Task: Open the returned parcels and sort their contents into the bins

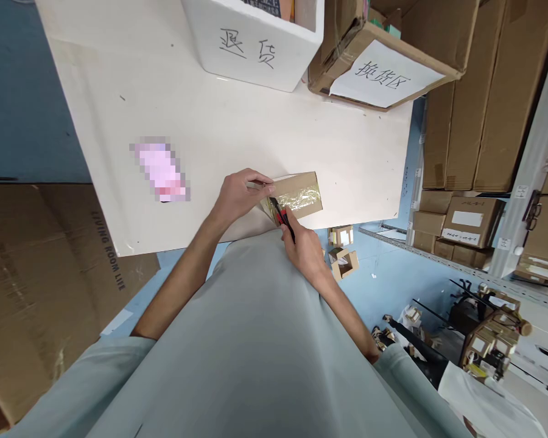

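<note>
A small cardboard box [296, 180] with shiny clear tape [301, 199] along it lies near the front edge of the white table. My right hand [305, 246] is wrapped round a black and red box cutter [282, 217], its tip at the taped left end of the box. At that same end, the fingers of my left hand [240, 193] are closed on the box's edge, close to the cutter's tip. Exactly what the left fingertips pinch is partly hidden.
On the white table [256, 128] lies a pixelated pink phone-like object [159, 170]. A white foam bin [256, 52] and an open carton [388, 79] with handwritten labels stand behind. A large carton [41, 261] is at left; shelved boxes [468, 222] and a person [484, 395] are at right.
</note>
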`<action>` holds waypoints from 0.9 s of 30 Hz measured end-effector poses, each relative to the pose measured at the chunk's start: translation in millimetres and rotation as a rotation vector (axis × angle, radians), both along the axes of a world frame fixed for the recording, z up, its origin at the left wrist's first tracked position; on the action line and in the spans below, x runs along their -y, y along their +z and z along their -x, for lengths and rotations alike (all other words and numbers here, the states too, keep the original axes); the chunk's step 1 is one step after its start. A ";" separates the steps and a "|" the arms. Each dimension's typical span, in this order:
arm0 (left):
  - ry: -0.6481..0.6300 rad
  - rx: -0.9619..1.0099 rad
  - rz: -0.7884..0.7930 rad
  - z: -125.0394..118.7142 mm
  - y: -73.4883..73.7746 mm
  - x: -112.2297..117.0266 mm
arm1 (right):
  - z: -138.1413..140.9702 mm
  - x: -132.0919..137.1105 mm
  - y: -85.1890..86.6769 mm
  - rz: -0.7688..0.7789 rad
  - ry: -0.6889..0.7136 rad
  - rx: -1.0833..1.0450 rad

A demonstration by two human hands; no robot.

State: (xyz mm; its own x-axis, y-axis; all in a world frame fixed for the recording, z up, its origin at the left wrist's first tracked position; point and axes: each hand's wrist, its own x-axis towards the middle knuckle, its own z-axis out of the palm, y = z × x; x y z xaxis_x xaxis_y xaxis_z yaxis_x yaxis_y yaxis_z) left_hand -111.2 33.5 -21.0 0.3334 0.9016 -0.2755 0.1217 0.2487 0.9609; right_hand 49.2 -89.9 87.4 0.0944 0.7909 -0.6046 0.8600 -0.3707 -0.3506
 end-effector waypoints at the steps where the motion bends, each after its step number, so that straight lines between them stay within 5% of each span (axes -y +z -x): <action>1: 0.009 0.004 0.003 -0.7 -0.3 1.0 | 0.9 0.4 1.0 0.002 0.001 0.007; 11: 0.032 -0.030 -0.042 -3.8 -3.4 0.9 | 3.4 -20.2 12.4 0.031 0.111 0.084; 16: 0.069 -0.054 -0.034 -6.3 -4.0 3.1 | 13.5 -32.4 26.0 0.172 0.176 0.208; 27: 0.126 -0.147 0.014 -11.2 9.7 17.0 | 26.1 -19.9 43.5 0.353 0.236 0.277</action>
State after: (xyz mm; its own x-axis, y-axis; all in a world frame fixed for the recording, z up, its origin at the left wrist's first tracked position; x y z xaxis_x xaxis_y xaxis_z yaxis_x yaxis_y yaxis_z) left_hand -100.0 16.5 -11.3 0.1730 0.9295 -0.3256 0.2275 0.2839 0.9315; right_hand 23.1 -70.0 130.9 0.1324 0.5617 -0.8167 0.9776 -0.2099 0.0141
